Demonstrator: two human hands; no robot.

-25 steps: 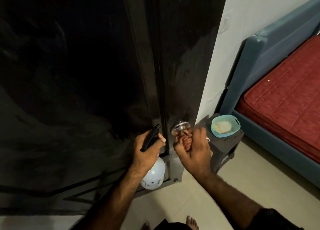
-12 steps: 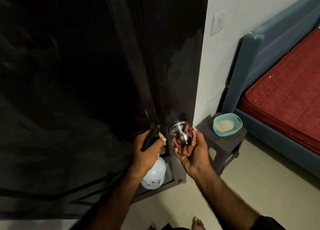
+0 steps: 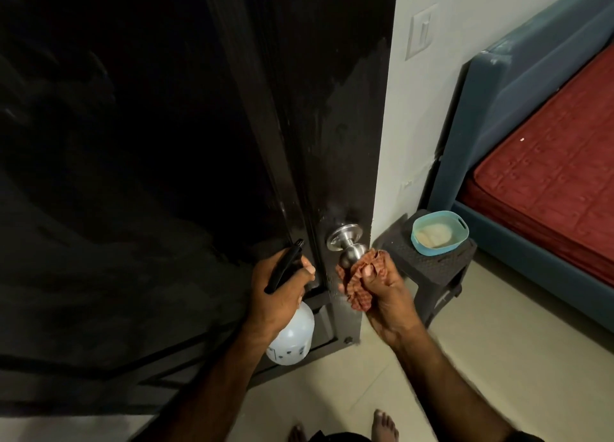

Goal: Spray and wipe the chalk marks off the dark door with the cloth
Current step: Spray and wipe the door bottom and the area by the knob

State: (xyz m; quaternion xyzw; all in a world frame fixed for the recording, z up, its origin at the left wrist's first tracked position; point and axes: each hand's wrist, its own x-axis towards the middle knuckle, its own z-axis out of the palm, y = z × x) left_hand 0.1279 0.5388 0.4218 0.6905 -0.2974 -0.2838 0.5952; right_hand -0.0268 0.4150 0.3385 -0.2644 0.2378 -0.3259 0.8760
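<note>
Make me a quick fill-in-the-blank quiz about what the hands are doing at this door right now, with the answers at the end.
1. The left hand grips a spray ____.
2. The right hand holds a reddish cloth against the metal door ____.
3. The teal bowl sits on a dark ____.
4. The mattress beside the wall is ____ in colour.

Missing words: bottle; knob; stool; red

My view is dim. The dark door point(image 3: 166, 175) swallows nearly all light on the left, with only a faint sheen near its right edge. The wall point(image 3: 432, 109) and floor point(image 3: 498, 342) on the right are brighter. The steel knob point(image 3: 349, 245) catches a soft glint. Straight edges bow toward the frame's borders, and the far left is murky.
</note>
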